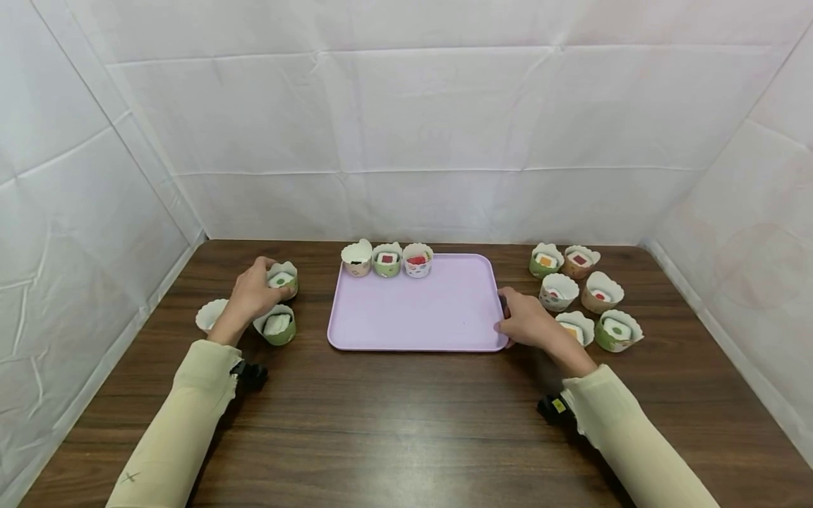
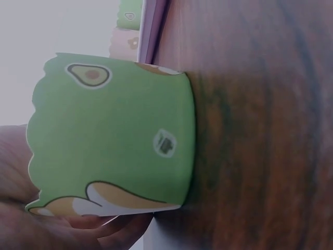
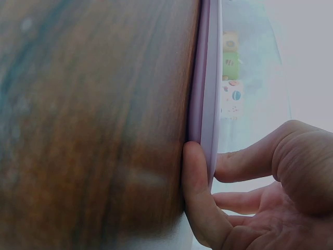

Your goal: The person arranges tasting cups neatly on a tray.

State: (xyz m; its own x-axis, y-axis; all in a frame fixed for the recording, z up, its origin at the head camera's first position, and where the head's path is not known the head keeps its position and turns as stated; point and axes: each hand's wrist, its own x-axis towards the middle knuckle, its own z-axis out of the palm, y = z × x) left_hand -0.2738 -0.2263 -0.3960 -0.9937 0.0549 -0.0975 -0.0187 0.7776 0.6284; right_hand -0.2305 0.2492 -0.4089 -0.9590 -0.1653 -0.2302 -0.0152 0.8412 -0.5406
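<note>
My left hand (image 1: 250, 291) grips a green paper baking cup (image 1: 291, 284) at the left, which has a white piece with a green ring inside. Close by is a second green cup (image 1: 284, 334) with a white filling. Its avocado-printed wall fills much of the left wrist view and hides most of the fingers. A pale cup (image 1: 208, 315) is partly behind the left wrist. My right hand (image 1: 524, 319) pinches the right edge of a lilac tray (image 1: 416, 310), thumb over the rim, as the right wrist view shows. The tray lies flat on the table.
Along the tray's back left stand a pink cup (image 1: 357, 267), a green cup (image 1: 387, 268) and a white cup (image 1: 417, 270) in a row. Several filled cups, among them a brown cup (image 1: 576, 269), cluster beyond my right hand. White sheeting (image 1: 432, 141) walls the wooden table (image 1: 381, 423).
</note>
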